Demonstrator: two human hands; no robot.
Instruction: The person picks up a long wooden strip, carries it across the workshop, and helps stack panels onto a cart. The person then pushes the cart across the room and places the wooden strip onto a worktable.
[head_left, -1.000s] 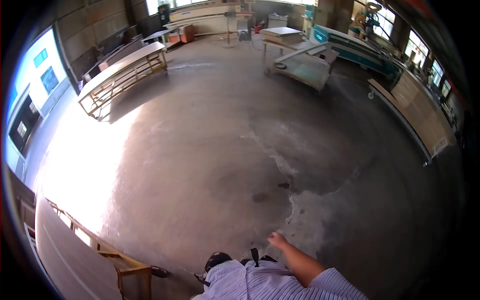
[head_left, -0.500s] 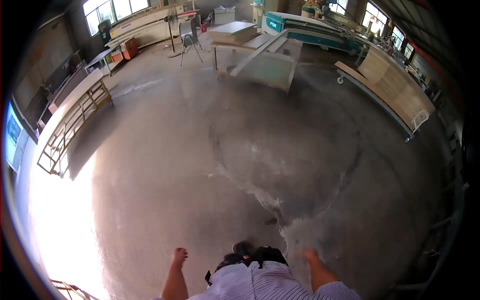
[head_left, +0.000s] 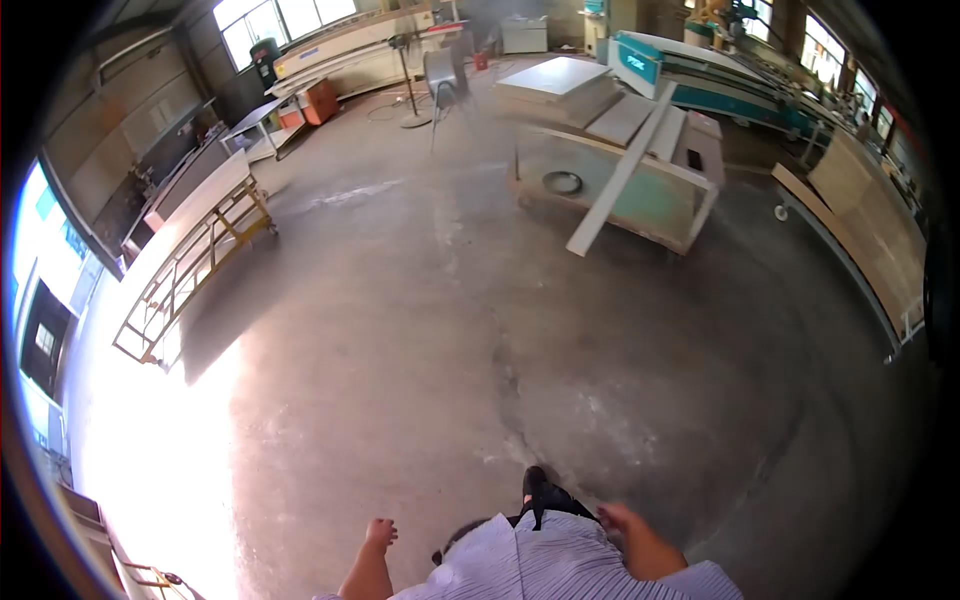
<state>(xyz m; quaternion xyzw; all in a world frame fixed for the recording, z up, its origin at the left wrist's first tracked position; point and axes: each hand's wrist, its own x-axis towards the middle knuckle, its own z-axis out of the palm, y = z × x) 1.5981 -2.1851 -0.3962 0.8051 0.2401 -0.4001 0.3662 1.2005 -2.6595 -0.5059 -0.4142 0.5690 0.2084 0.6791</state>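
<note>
My left hand (head_left: pixel 381 532) hangs low in front of me, left of my striped shirt (head_left: pixel 520 560). Its fingers are loosely bent with small gaps between them, and I see nothing in them. On the other side, my right hand (head_left: pixel 617 517) hangs close to my hip, loosely open, with nothing visible in it; its fingers are small and slightly blurred. Neither hand touches a workpiece. One dark shoe (head_left: pixel 536 478) shows ahead of my body on the concrete floor (head_left: pixel 400 350).
Ahead right stands a worktable (head_left: pixel 640 228) with stacked panels (head_left: pixel 555 80) and a long board (head_left: pixel 625 175) jutting past its edge. A wheeled rack (head_left: pixel 200 245) stands left, a trolley with curved sheets (head_left: pixel 865 195) right. Behind are a chair (head_left: pixel 443 78) and a teal machine (head_left: pixel 640 62).
The worktable, chair and racks appear nearer and further right in view. My right hand has moved inward toward my hip. A forward foot now shows more clearly.
</note>
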